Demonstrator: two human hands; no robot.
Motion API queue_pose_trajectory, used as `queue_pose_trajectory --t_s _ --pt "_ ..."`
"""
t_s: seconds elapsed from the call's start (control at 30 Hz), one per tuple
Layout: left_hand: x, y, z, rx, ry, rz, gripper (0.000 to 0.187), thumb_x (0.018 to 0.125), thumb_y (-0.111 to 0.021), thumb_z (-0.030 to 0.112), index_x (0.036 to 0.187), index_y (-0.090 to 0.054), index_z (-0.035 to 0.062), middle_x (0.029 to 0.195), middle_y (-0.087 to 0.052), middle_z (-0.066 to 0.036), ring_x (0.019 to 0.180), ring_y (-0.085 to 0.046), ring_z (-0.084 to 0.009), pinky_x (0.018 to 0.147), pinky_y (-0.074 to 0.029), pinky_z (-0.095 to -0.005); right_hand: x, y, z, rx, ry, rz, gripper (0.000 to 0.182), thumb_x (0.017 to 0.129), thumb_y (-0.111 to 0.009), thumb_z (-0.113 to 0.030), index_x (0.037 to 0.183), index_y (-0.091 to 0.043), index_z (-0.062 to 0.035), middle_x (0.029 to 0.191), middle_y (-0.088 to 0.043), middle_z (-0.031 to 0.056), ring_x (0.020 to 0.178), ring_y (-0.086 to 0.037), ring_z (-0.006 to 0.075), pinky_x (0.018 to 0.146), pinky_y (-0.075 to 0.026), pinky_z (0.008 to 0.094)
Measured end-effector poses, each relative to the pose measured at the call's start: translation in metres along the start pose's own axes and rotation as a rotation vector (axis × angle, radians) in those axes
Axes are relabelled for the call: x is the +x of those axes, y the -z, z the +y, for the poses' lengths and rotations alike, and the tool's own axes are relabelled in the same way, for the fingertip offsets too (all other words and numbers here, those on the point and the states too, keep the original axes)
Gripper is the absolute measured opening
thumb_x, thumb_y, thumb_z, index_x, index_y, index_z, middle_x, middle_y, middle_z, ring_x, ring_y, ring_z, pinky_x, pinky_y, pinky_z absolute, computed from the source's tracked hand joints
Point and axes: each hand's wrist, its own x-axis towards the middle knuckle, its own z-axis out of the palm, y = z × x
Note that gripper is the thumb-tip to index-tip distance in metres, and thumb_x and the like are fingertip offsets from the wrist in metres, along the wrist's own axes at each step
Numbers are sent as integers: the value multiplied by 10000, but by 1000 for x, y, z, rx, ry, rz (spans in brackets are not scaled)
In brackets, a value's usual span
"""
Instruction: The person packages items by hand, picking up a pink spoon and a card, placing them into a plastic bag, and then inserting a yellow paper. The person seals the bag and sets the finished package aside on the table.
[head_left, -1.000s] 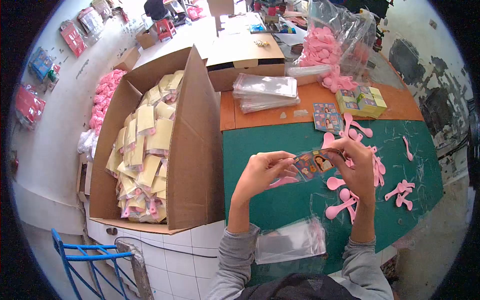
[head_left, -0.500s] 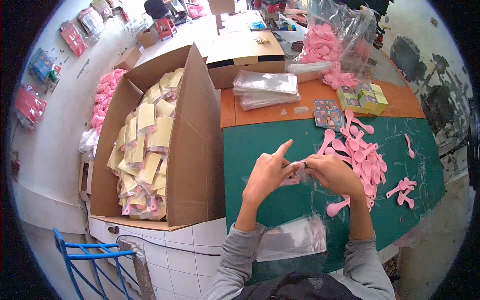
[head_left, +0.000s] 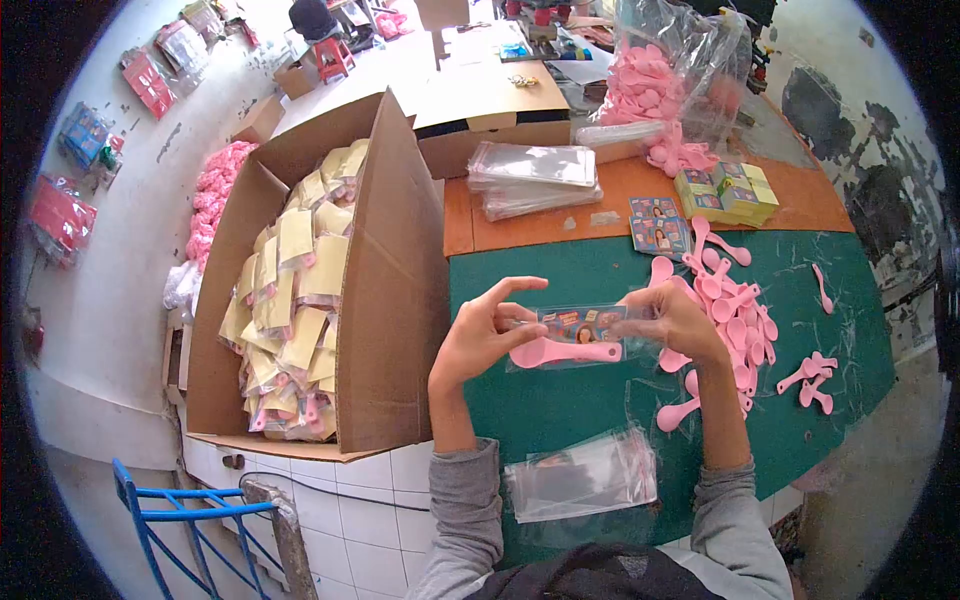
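Note:
Between my two hands, above the green mat, a clear plastic bag is stretched out sideways. Inside it lie a pink spoon, its bowl to the left, and a printed card behind the handle. My left hand pinches the left end with the thumb by the spoon's bowl, its index finger raised. At the right end my right hand grips the bag, fingers closed. Close to that hand is a heap of pink spoons. Empty clear bags lie near my forearms.
A tall cardboard box on the left holds many packed bags. Along the back stand stacked clear sleeves, bundled cards, loose printed cards and a big bag of spoons. A blue metal frame is at lower left.
My hands have moved apart, the left one leftward, spreading the bag between them. The spoon and card, mostly hidden before, now show plainly.

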Motion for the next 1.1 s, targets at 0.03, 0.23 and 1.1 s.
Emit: queue_pose_trajectory --t_s 0.03,0.23,1.1 --pt "1 -2 2 -12 14 9 550 769 -684 9 1267 -459 69 783 -604 -2 722 -540 -41 657 -458 -198 1 -1 4 14 15 12 213 702 -750 -106 662 -547 -57 601 -480 -72 572 -403 13 485 -301 201" --pt "0 -3 2 -130 -38 -55 592 761 -696 13 1292 -440 74 851 -605 -16 791 -555 -64 747 -476 -228 1 3 1 17 57 145 184 717 -736 -129 712 -583 -29 611 -502 -48 594 -445 36 518 -359 212" --pt "-51 -72 -64 -409 293 194 457 958 -370 86 1391 -224 112 1072 -608 -176 993 -613 -240 763 -550 -338 2 -84 23 -582 235 -7 158 767 -634 -130 889 -580 -45 724 -608 112 678 -618 287 612 -480 386"
